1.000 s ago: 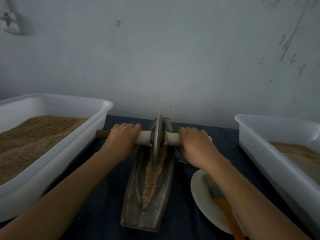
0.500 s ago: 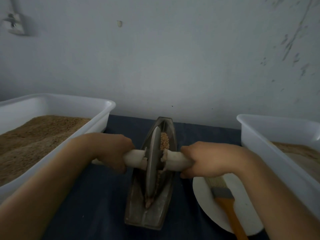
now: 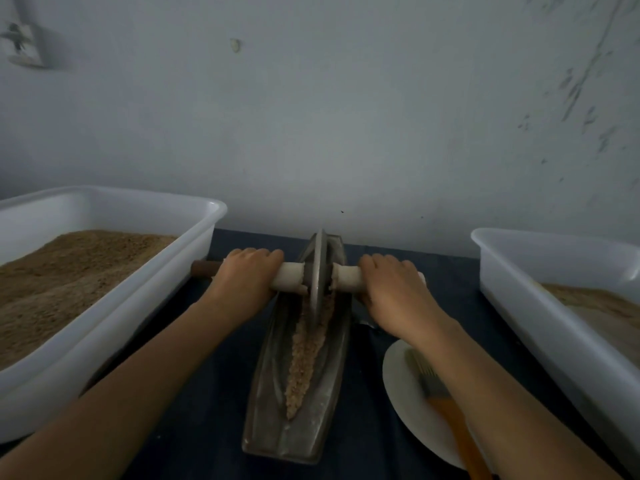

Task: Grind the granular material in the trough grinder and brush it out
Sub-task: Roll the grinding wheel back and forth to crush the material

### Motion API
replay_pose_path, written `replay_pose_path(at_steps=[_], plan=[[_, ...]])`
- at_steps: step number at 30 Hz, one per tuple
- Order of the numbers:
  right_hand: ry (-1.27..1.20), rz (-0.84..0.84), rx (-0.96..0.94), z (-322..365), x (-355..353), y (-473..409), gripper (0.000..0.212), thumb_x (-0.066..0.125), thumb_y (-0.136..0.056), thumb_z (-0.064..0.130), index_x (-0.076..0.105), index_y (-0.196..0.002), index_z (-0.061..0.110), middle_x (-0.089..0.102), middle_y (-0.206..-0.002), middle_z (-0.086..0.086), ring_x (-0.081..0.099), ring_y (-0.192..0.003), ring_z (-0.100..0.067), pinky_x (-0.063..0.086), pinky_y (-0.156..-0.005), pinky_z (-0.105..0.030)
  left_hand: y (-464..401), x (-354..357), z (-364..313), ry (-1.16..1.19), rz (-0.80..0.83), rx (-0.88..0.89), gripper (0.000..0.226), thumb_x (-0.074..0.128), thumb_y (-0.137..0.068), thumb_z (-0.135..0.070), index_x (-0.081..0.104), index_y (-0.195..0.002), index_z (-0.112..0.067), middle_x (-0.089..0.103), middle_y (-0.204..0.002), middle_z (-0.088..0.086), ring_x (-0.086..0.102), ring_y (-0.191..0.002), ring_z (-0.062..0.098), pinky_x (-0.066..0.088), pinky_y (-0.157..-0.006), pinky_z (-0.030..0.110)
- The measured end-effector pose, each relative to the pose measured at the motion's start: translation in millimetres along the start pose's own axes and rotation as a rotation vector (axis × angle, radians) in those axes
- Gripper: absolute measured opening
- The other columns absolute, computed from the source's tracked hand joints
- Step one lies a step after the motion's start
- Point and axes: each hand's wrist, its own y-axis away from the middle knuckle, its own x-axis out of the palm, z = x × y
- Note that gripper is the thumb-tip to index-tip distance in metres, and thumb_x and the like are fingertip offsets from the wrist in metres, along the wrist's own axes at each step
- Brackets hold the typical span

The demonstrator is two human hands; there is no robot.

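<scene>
Two hands, your left hand (image 3: 247, 271) and right hand (image 3: 391, 284), wrapped around the roller handle (image 3: 289, 277), wheel (image 3: 317, 271) at the far end of the trough grinder (image 3: 273, 403). Coarse granular material (image 3: 304, 358) remains; the brush (image 3: 446, 407) lies untouched on its plate (image 3: 401, 386).

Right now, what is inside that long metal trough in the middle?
A strip of pale crushed grain lies along the groove of the trough. The grinding wheel stands in its far end; whatever lies under the wheel is covered.
</scene>
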Motion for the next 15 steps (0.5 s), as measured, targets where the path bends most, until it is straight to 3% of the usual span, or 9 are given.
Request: replay_pose_path(at_steps=[3, 7, 10, 12, 15], plan=[[-0.026, 0.147, -0.008, 0, -10, 3, 0.022, 0.054, -0.09, 0.022, 0.046, -0.108, 0.012, 0.055, -0.109, -0.006, 0.051, -0.096, -0.023, 0.027, -0.069, -0.03, 1, -10, 1, 0.019, 0.133, 0.01, 0.025, 0.06, -0.087, -0.03, 0.048, -0.107, -0.02, 0.06, -0.112, 0.0, 0.057, -0.103, 0.017, 0.039, -0.084, 0.027], [-0.142, 0.461, -0.041, 6, -38, 9, 0.024, 0.054, -0.092, 0.023, 0.046, -0.11, 0.009, 0.054, -0.104, -0.005, 0.048, -0.083, -0.016, 0.03, -0.056, -0.024, 9, -34, -1, 0.08, 0.457, 0.018, 0.038, 0.066, -0.083, -0.026, 0.052, -0.118, -0.022, 0.059, -0.116, -0.002, 0.056, -0.106, 0.015, 0.04, -0.087, 0.025], [-0.22, 0.631, -0.096, 10, -62, 17, 0.021, 0.058, -0.09, 0.029, 0.05, -0.103, 0.014, 0.048, -0.082, 0.005, 0.046, -0.075, -0.01, 0.031, -0.051, -0.017, 18, -53, 1, 0.116, 0.677, 0.032, 0.036, 0.069, -0.081, -0.025, 0.056, -0.115, -0.022, 0.059, -0.099, -0.006, 0.058, -0.09, 0.01, 0.044, -0.077, 0.02], [-0.267, 0.689, -0.114, 12, -72, 22, 0.019, 0.06, -0.089, 0.032, 0.049, -0.094, 0.019, 0.047, -0.078, 0.007, 0.047, -0.069, -0.007, 0.035, -0.054, -0.019, 22, -60, 3, 0.106, 0.756, 0.067, 0.03, 0.069, -0.081, -0.025, 0.059, -0.108, -0.019, 0.064, -0.094, -0.006, 0.062, -0.083, 0.01, 0.046, -0.07, 0.017], [-0.276, 0.695, -0.112, 12, -73, 23, 0.02, 0.06, -0.088, 0.033, 0.051, -0.097, 0.018, 0.049, -0.08, 0.007, 0.047, -0.069, -0.006, 0.036, -0.055, -0.02, 24, -62, 3, 0.117, 0.77, 0.068, 0.03, 0.069, -0.081, -0.025, 0.058, -0.108, -0.018, 0.065, -0.098, -0.003, 0.063, -0.085, 0.011, 0.047, -0.072, 0.018]])
